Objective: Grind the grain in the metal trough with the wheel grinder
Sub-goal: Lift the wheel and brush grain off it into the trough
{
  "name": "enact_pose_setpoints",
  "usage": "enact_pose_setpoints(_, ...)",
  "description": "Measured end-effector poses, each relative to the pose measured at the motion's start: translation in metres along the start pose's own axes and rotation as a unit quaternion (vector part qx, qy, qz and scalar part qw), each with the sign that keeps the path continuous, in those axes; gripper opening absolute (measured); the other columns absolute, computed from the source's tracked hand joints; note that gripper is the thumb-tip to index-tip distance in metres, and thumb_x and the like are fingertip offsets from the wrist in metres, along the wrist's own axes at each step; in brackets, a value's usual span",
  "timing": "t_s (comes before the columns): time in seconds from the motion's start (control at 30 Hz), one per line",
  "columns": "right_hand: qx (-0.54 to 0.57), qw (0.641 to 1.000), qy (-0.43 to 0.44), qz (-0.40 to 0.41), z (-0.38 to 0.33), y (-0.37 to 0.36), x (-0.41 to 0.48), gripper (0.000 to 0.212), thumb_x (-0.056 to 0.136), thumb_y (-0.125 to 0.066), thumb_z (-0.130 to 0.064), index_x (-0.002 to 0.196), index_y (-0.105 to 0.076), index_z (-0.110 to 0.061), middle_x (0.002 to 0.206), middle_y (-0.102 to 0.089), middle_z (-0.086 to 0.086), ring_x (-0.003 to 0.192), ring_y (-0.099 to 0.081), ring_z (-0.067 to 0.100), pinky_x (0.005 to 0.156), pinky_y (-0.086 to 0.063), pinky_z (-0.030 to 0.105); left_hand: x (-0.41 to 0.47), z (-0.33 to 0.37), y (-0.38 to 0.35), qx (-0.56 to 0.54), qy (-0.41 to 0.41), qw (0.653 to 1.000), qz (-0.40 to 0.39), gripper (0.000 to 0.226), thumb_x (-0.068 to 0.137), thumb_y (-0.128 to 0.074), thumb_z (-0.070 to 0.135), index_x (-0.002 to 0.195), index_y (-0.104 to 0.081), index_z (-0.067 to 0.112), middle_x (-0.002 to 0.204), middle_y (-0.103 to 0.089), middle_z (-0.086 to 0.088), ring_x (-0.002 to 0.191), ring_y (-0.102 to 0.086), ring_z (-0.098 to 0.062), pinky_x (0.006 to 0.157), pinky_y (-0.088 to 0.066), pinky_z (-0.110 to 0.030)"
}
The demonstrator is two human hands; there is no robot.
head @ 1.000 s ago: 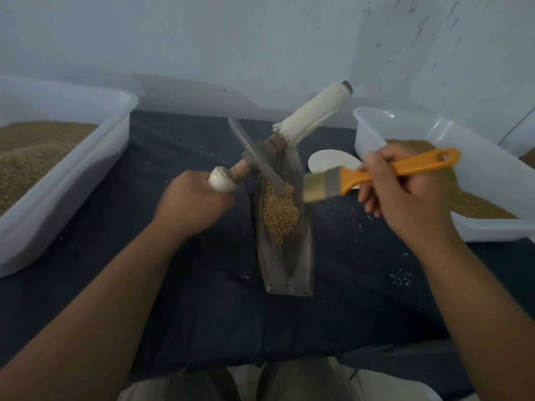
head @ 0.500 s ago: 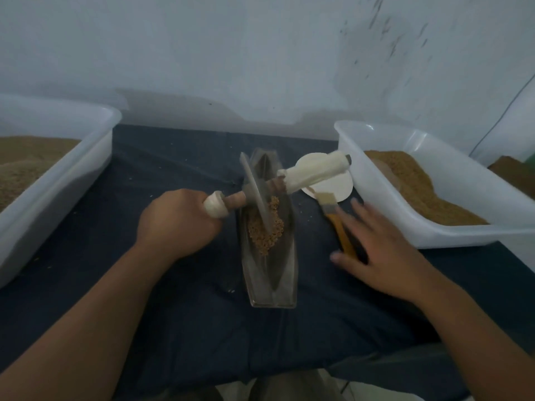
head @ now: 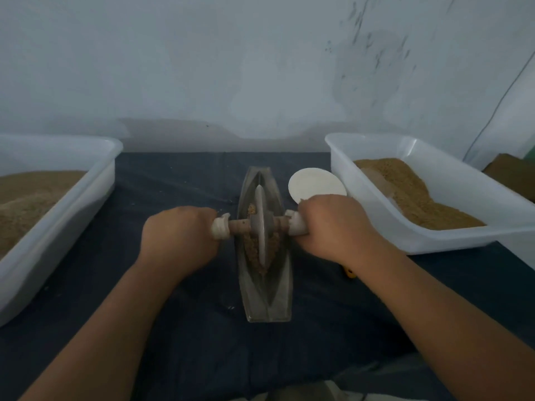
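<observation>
Since 0.5 s ago the right grip (head: 335,230) has left the brush and closed on the grinder's right handle. The axle now lies level across the trough instead of tilted.

At the far left of the worktop (head: 173,328) stands the left bin (head: 58,227), white and holding brown grain. The left grip (head: 179,238) is clenched round the left handle, which is wrapped in something pale. Between the 2 grips the grinder (head: 260,227) stands upright, its metal wheel edge-on in the groove of the trough (head: 267,299). The trough is a long, boat-shaped metal channel lying lengthwise away from the person, mid-worktop on dark cloth. The grain (head: 252,250) sits in a small tan heap under and on both sides of the wheel, and by the look it is still coarse. Just right of the trough's far end lies a white disc (head: 312,183). The right grip is clenched round the right handle, and only the brush's yellow tip (head: 351,273) shows beside its wrist. The right bin (head: 434,241) holds a finer brown meal.

The wheel looks heavy and rigid, so its own weight should do much of the crushing. The 2 wrapped handles are the places to hold, with even pressure so the wheel stays upright. Nothing visible fixes the trough, so it may slide or rock on the cloth. The grain is loose and light and apt to jump the low rims.
</observation>
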State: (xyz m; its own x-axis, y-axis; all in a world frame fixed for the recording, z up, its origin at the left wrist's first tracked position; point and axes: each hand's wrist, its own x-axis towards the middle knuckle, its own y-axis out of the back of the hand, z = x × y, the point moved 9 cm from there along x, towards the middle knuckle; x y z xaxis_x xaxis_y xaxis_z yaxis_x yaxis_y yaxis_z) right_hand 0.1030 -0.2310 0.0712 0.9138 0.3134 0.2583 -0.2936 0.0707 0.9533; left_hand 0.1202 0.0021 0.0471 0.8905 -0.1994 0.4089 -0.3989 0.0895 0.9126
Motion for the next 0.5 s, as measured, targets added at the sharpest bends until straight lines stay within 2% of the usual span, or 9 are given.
enact_pose_setpoints(0.03,-0.013,1.000,0.005,0.012,0.000,-0.003,0.003,0.042,0.085,-0.071,-0.046,0.067,-0.035,-0.032,0.070,-0.048,-0.008,0.069,-0.057,0.020,0.054,-0.029,0.030,0.005,-0.001,-0.004,0.003,0.003,1.000,-0.024,0.031,0.091,-0.053,0.055,0.071,-0.056,0.032,0.063,-0.054,0.012,0.055,-0.050,-0.008,0.050,-0.034,-0.025)
enact_pose_setpoints(0.07,-0.019,1.000,0.004,0.022,0.001,-0.007,0.008,0.038,0.085,-0.072,-0.045,0.071,-0.040,-0.031,0.072,-0.050,-0.006,0.069,-0.056,0.020,0.055,-0.032,0.031,0.011,-0.001,-0.006,0.005,0.006,0.999,-0.048,0.028,0.089,-0.054,0.053,0.072,-0.057,0.032,0.064,-0.056,0.012,0.057,-0.052,-0.009,0.052,-0.037,-0.026)
enact_pose_setpoints(0.1,-0.012,1.000,-0.005,0.017,0.005,-0.011,0.012,0.028,0.088,-0.071,-0.045,0.083,-0.048,-0.029,0.075,-0.053,-0.005,0.071,-0.057,0.019,0.056,-0.035,0.032,0.017,0.000,-0.008,0.008,0.008,0.998,-0.067,0.026,0.087,-0.054,0.051,0.072,-0.057,0.031,0.066,-0.057,0.011,0.059,-0.054,-0.010,0.054,-0.040,-0.027)
enact_pose_setpoints(0.17,0.017,1.000,-0.018,-0.007,0.017,-0.021,0.026,0.030,0.094,-0.068,-0.046,0.105,-0.049,-0.026,0.078,-0.055,-0.007,0.068,-0.055,0.014,0.054,-0.037,0.032,0.030,0.002,-0.008,0.016,0.010,0.996,-0.092,0.023,0.085,-0.055,0.047,0.072,-0.056,0.028,0.070,-0.058,0.010,0.063,-0.057,-0.015,0.059,-0.043,-0.030)
enact_pose_setpoints(0.23,0.049,0.998,-0.024,-0.043,0.026,-0.030,0.042,0.030,0.093,-0.068,-0.048,0.090,-0.046,-0.029,0.074,-0.051,-0.009,0.066,-0.050,0.008,0.054,-0.032,0.028,0.041,0.005,-0.007,0.030,0.007,0.995,-0.098,0.020,0.084,-0.057,0.043,0.072,-0.054,0.027,0.072,-0.056,0.009,0.067,-0.059,-0.020,0.063,-0.046,-0.032)
enact_pose_setpoints(0.3,0.055,0.988,-0.044,-0.137,0.034,-0.048,0.056,0.028,0.088,-0.072,-0.044,0.076,-0.052,-0.029,0.072,-0.058,-0.006,0.069,-0.057,0.012,0.059,-0.038,0.029,0.050,0.011,-0.006,0.055,-0.004,0.995,-0.084,0.023,0.083,-0.059,0.042,0.070,-0.049,0.027,0.070,-0.053,0.009,0.065,-0.055,-0.021,0.062,-0.045,-0.031)
enact_pose_setpoints(0.37,0.070,0.963,-0.074,-0.249,0.040,-0.069,0.061,0.017,0.085,-0.075,-0.039,0.076,-0.065,-0.029,0.076,-0.067,-0.004,0.073,-0.065,0.015,0.064,-0.047,0.032,0.059,0.016,-0.003,0.080,-0.016,0.995,-0.066,0.028,0.084,-0.061,0.044,0.067,-0.046,0.027,0.067,-0.048,0.009,0.060,-0.048,-0.019,0.059,-0.041,-0.030)
enact_pose_setpoints(0.43,0.080,0.958,-0.081,-0.264,0.041,-0.073,0.067,0.015,0.088,-0.072,-0.038,0.079,-0.071,-0.026,0.078,-0.071,-0.002,0.075,-0.068,0.016,0.069,-0.052,0.034,0.068,0.020,-0.001,0.091,-0.023,0.994,-0.053,0.031,0.087,-0.061,0.046,0.067,-0.046,0.028,0.067,-0.049,0.009,0.057,-0.047,-0.017,0.058,-0.042,-0.029)
enact_pose_setpoints(0.5,0.064,0.971,-0.081,-0.215,0.041,-0.063,0.075,0.020,0.091,-0.068,-0.040,0.080,-0.071,-0.024,0.080,-0.070,-0.001,0.078,-0.066,0.016,0.078,-0.055,0.037,0.074,0.023,0.002,0.082,-0.027,0.995,-0.055,0.031,0.089,-0.061,0.046,0.068,-0.047,0.027,0.068,-0.052,0.008,0.061,-0.053,-0.019,0.061,-0.046,-0.030)
